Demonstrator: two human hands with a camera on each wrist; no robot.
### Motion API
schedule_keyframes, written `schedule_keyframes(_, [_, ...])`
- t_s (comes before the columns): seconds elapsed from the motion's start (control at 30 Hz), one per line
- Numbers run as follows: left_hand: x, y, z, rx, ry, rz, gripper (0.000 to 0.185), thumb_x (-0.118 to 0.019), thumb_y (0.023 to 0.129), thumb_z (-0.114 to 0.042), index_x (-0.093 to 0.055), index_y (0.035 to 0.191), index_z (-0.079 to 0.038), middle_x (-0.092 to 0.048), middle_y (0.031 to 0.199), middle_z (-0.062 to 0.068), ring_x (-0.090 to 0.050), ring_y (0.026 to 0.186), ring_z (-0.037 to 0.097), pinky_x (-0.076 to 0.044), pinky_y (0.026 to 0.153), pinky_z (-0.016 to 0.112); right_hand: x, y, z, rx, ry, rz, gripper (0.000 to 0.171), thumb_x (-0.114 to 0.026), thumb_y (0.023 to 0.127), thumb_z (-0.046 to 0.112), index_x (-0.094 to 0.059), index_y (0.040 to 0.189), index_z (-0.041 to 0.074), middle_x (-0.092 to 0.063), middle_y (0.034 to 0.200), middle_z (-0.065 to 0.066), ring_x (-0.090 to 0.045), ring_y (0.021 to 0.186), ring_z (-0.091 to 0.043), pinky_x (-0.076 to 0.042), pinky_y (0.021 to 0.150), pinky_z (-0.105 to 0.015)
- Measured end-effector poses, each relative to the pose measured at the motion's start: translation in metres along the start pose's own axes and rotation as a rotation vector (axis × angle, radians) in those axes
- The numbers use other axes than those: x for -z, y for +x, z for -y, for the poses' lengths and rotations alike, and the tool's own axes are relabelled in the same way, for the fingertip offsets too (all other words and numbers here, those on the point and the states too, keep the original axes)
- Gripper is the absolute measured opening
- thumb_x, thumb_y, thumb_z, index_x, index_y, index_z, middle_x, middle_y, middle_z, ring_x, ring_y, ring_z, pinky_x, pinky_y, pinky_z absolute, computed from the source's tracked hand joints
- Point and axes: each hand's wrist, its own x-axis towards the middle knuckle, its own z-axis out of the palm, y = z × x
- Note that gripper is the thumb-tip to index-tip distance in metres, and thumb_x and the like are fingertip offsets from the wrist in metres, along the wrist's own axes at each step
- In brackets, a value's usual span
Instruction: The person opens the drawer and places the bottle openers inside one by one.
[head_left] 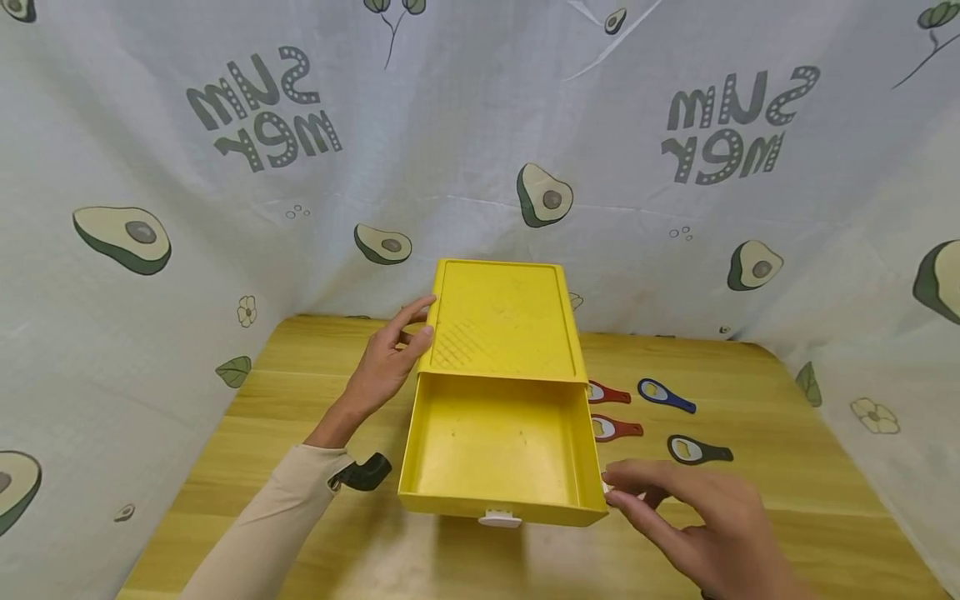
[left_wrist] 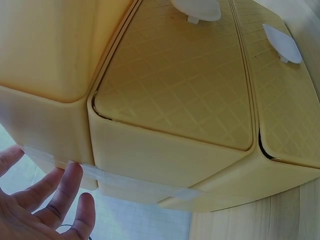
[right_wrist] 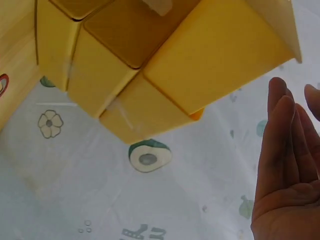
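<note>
Left hand (head_left: 386,358), fingers extended, rests against the left side of the yellow cabinet (head_left: 501,321). Right hand (head_left: 693,521), fingers loosely spread and holding nothing, lies at the front right corner of the pulled-out drawer (head_left: 498,450). Beyond the right hand, four openers (head_left: 666,396) lie on the tabletop (head_left: 787,433).

The only readable lettering stands on the avocado-print cloth (head_left: 480,150) hung behind the yellow drawer box (head_left: 501,333). Above and to the left of the box it reads "SUM" over "MER" in grey, dotted letters (head_left: 264,108), tilted slightly. The same two lines appear again above and to the right of the box (head_left: 738,125). In the right wrist view, a cut-off scrap of grey lettering (right_wrist: 142,233) shows on the cloth below the box, too partial to read.
</note>
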Motion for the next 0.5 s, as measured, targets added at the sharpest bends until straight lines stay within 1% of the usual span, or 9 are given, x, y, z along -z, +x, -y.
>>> schedule_keyframes(0.07, [0.0,0.0,0.001,-0.001,-0.003,-0.002,0.047,-0.051,0.106,-0.029,-0.044,0.152,-0.027,-0.052,0.145,0.016,-0.061,0.096,0.03,-0.05,0.075,0.038,0.002,-0.002,-0.007,-0.047,-0.008,0.048,0.017,-0.077,0.089,0.025,-0.075,0.101,0.013,-0.075,0.088,0.006,-0.063,0.07,0.007,-0.048,0.059,-0.01])
schedule_keyframes(0.1, [0.0,0.0,0.001,-0.001,-0.006,-0.002,0.047,-0.051,0.106,-0.028,-0.044,0.152,-0.027,-0.052,0.145,0.016,-0.061,0.096,0.03,-0.05,0.076,0.038,0.002,-0.003,-0.01,-0.072,-0.018,0.074,0.018,-0.08,0.086,0.022,-0.075,0.102,0.015,-0.075,0.089,0.007,-0.063,0.071,0.008,-0.048,0.059,-0.01])
schedule_keyframes(0.2, [0.0,0.0,0.002,0.0,-0.009,-0.006,0.047,-0.051,0.106,-0.028,-0.044,0.152,-0.027,-0.052,0.145,0.016,-0.061,0.097,0.03,-0.05,0.076,0.038,0.002,-0.005,-0.022,-0.112,-0.051,0.128,0.029,-0.085,0.078,0.013,-0.074,0.105,0.02,-0.075,0.091,0.01,-0.062,0.072,0.01,-0.049,0.06,-0.01])
schedule_keyframes(0.27, [-0.001,-0.001,0.002,0.003,-0.01,-0.008,0.047,-0.051,0.106,-0.029,-0.044,0.152,-0.027,-0.052,0.145,0.015,-0.061,0.098,0.03,-0.05,0.077,0.038,0.001,-0.007,-0.03,-0.121,-0.055,0.153,0.038,-0.086,0.073,0.006,-0.074,0.106,0.021,-0.075,0.092,0.01,-0.063,0.073,0.009,-0.049,0.061,-0.011])
schedule_keyframes(0.4, [-0.001,-0.001,0.001,0.006,-0.011,-0.007,0.047,-0.051,0.106,-0.029,-0.044,0.152,-0.027,-0.052,0.144,0.015,-0.061,0.097,0.03,-0.05,0.076,0.038,0.002,-0.012,-0.041,-0.159,-0.031,0.182,0.047,-0.085,0.069,-0.005,-0.075,0.107,0.02,-0.076,0.094,0.009,-0.066,0.075,0.006,-0.051,0.062,-0.011])
schedule_keyframes(0.5, [0.0,-0.001,0.001,0.007,-0.009,-0.007,0.047,-0.051,0.105,-0.029,-0.044,0.152,-0.027,-0.053,0.144,0.015,-0.061,0.096,0.029,-0.05,0.076,0.038,0.004,-0.014,-0.048,-0.17,-0.03,0.197,0.049,-0.084,0.068,-0.008,-0.075,0.107,0.02,-0.076,0.096,0.008,-0.067,0.075,0.004,-0.051,0.063,-0.012])
